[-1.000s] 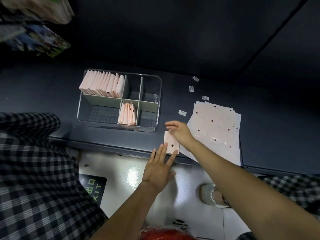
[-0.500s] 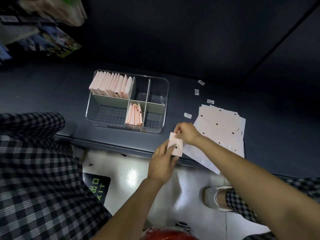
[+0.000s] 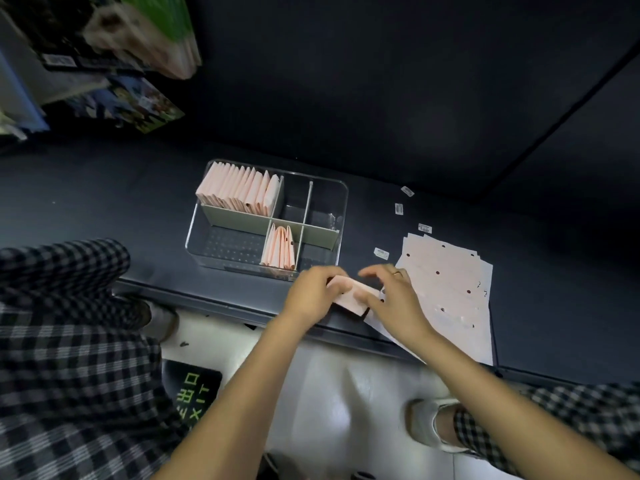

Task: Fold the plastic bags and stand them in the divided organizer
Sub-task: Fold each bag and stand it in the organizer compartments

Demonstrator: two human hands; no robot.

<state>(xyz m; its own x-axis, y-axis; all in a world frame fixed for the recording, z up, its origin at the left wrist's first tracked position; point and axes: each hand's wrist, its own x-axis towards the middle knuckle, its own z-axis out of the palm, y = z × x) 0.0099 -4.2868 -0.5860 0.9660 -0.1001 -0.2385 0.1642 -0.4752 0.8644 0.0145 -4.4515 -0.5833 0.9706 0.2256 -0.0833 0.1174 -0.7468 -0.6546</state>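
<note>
The folded bag (image 3: 351, 297), a small pale pink packet, sits between both hands just above the near edge of the dark counter (image 3: 138, 216). The left hand (image 3: 311, 297) grips its left end, fingers curled over the top edge; the right hand (image 3: 393, 299) holds the right end, thumb at the near side and fingers arched over the far side (a ring shows on one finger). Directly beyond the left hand stands the clear divided organizer (image 3: 341, 216): its far-left compartment holds a full row of upright folded bags (image 3: 239, 190), and the near-middle compartment, the one closest to the grip, holds a short row of upright bags (image 3: 280, 247). The remaining compartments hold no bags that can be made out. To the right of the right hand, partly under its wrist, lies a flat stack of unfolded bags (image 3: 450, 282) with dark punched holes. Four small white labels (image 3: 381, 252) lie scattered beyond the stack; their print is too small to read. On the floor below the grip, a dark floor sign (image 3: 192, 394) reads "EXIT" in green, with two characters beside it.
</note>
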